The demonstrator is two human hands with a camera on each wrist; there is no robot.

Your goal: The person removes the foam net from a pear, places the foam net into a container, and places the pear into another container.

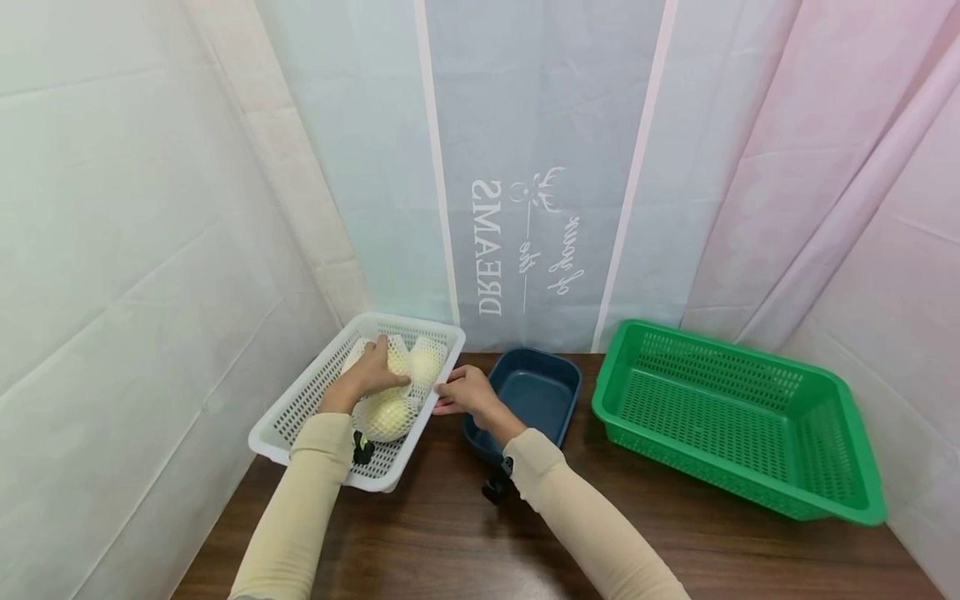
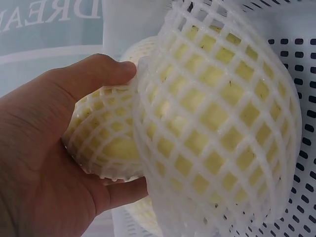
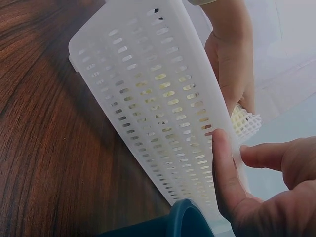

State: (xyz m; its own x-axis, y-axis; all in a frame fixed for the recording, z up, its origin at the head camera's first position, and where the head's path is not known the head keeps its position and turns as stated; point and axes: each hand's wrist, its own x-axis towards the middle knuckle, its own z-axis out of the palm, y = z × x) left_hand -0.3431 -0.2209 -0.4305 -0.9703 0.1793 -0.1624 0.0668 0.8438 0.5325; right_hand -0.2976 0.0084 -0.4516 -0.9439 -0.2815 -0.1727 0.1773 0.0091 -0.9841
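Several yellow fruits in white foam nets lie in a white slotted plastic basket [image 1: 296, 408] at the left. My left hand [image 1: 367, 375] reaches into it and grips one netted fruit [image 2: 111, 140], thumb on one side and fingers curled round the other. Closer to the left wrist camera, a larger-looking netted fruit [image 2: 217, 123] covers part of the fingers. My right hand [image 1: 468, 392] pinches the basket's right rim, its thumb inside and fingers [image 3: 224, 163] against the slotted outer wall. The fruits' exact kind cannot be told.
A dark blue rectangular tub [image 1: 536, 400] stands right of the white basket, below my right wrist. Farther right sits a large green slotted basket [image 1: 712, 417]. All rest on a brown wooden table [image 1: 435, 533] with hanging cloth [image 1: 570, 125] behind and at both sides.
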